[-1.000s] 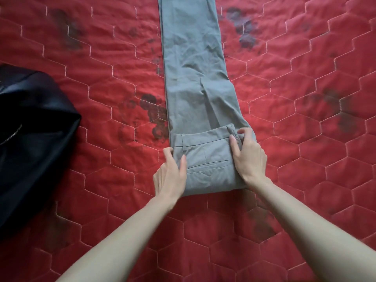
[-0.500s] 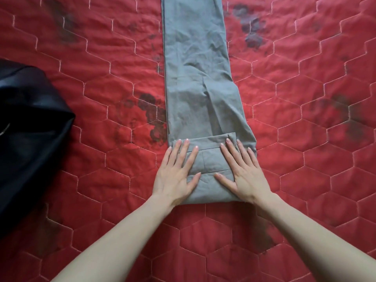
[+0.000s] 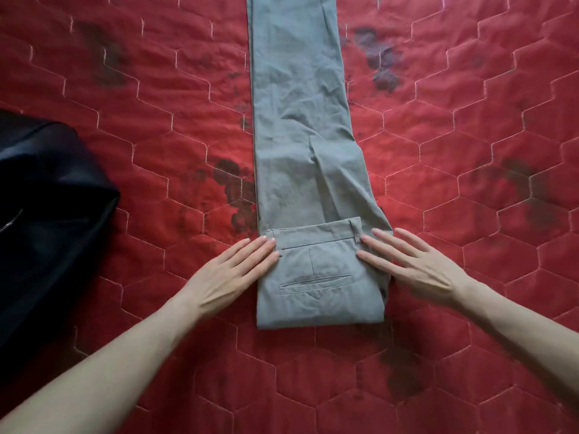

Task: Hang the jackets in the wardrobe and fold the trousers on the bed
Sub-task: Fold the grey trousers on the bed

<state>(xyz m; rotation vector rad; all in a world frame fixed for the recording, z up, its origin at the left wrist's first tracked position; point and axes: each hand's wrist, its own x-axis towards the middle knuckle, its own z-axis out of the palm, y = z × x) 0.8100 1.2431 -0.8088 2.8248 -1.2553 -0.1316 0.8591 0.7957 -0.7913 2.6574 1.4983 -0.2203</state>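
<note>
At the bottom of the frame two bare forearms reach up toward the middle. The left hand (image 3: 230, 277) lies flat with straight fingers together, its tips touching the left edge of the folded end of the trousers (image 3: 308, 151). The right hand (image 3: 413, 267) is flat too, fingers spread a little, resting on the right edge of the same fold. Neither hand grips anything.

The trousers lie in the centre on the red quilt (image 3: 470, 136), legs stacked and running off the top of the frame. The waistband end is turned over once toward the legs, back pocket facing up, and looks pressed flat. So, as I judge it, the first fold is done; the long legs are not yet folded.

At the left edge lies a dark jacket (image 3: 47, 214) with a zip, not yet hung. No wardrobe shows.

No brand, label or writing can be read.
</note>
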